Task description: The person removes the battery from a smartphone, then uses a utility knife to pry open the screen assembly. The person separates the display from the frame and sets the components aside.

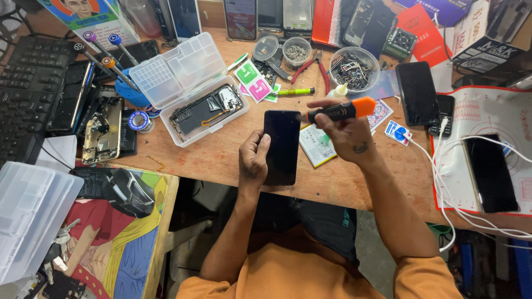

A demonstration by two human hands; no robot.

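above the bench, left hand (253, 160) grips phone (281, 147); right hand (349, 135) clasps orange-tipped tool (341, 111).

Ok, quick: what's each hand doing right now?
Left hand: closed around a black phone.
Right hand: closed around a black and orange tool.

Workbench layout, head view.
Phone (281, 147) in left hand (252, 161), over table (216, 160) front edge; tool (341, 111) in right hand (349, 138), just right of it. Parts box (208, 108) behind-left; keyboard (25, 94) far left; 2 bowls (354, 69) behind; mat (499, 111) with 1 phone far right.
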